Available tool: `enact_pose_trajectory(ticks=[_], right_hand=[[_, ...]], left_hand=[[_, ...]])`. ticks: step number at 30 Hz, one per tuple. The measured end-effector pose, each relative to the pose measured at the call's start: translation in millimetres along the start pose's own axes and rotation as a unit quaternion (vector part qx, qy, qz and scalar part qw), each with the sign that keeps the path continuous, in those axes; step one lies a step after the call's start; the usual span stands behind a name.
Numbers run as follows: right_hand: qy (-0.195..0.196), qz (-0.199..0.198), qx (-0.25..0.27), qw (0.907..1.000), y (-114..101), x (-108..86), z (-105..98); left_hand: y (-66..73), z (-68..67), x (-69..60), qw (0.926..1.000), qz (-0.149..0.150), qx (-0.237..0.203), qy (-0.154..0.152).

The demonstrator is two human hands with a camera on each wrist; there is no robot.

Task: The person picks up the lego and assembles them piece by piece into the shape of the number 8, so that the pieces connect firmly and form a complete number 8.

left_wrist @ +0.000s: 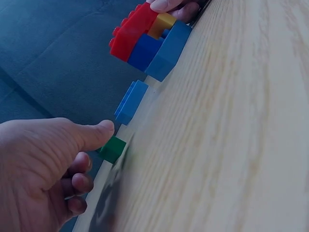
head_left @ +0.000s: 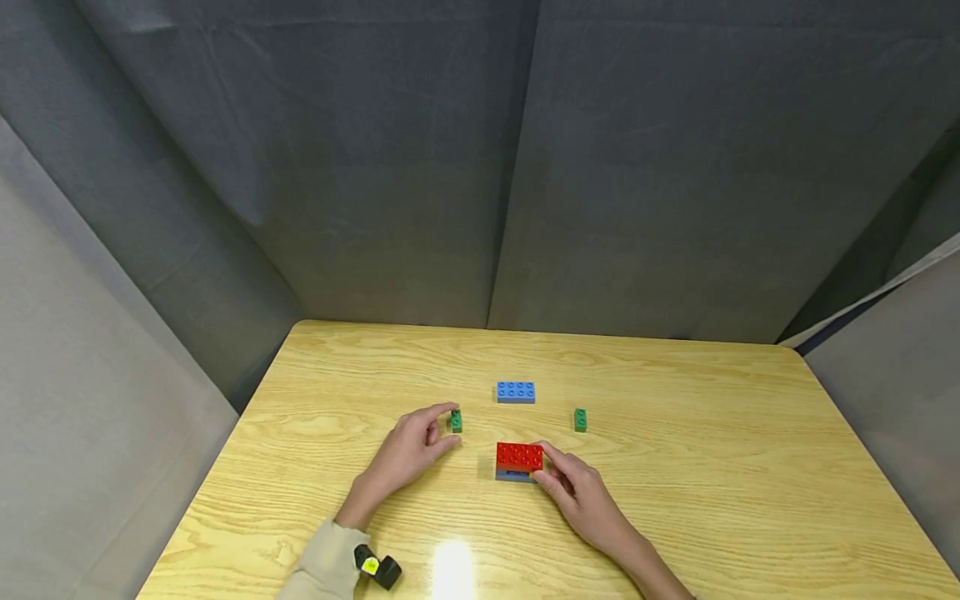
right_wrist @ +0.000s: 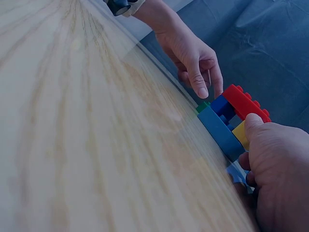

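A stack of bricks stands on the table: a red brick [head_left: 519,456] on top, a blue brick [left_wrist: 146,48] and a yellow brick [right_wrist: 241,134] under it, and a wider blue brick [left_wrist: 168,51] at the base. My right hand [head_left: 588,506] pinches the stack's right end between thumb and fingers. My left hand [head_left: 405,454] is around a small green brick [head_left: 457,422], its index finger by the far end and its thumb apart on the near side. In the left wrist view, the thumb of the left hand [left_wrist: 43,164] partly hides this green brick [left_wrist: 113,149].
A loose blue brick [head_left: 516,392] lies behind the stack on the wooden table [head_left: 712,450]. Another small green brick [head_left: 581,420] lies to the back right. Grey curtains [head_left: 375,167] hang behind and beside the table.
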State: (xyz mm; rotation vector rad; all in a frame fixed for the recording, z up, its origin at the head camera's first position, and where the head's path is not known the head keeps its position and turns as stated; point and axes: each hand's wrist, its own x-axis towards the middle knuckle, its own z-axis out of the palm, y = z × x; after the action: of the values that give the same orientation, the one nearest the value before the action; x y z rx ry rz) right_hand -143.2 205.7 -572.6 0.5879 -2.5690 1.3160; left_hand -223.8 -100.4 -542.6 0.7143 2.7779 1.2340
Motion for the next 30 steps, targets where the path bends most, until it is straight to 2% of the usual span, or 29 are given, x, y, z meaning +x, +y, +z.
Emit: enact_pose_trajectory(ticks=[22, 30], right_hand=[[0.003, -0.014, -0.005, 0.9999, 1.1, -0.7, 0.0], [0.004, -0.007, -0.002, 1.0, 1.1, -1.3, 0.1]], left_hand=[[-7.1, 6.8, 1.6, 0.9993, -0.01, 0.035, 0.005], [-9.0, 8.2, 2.3, 0.9989, -0.011, 0.045, 0.003]])
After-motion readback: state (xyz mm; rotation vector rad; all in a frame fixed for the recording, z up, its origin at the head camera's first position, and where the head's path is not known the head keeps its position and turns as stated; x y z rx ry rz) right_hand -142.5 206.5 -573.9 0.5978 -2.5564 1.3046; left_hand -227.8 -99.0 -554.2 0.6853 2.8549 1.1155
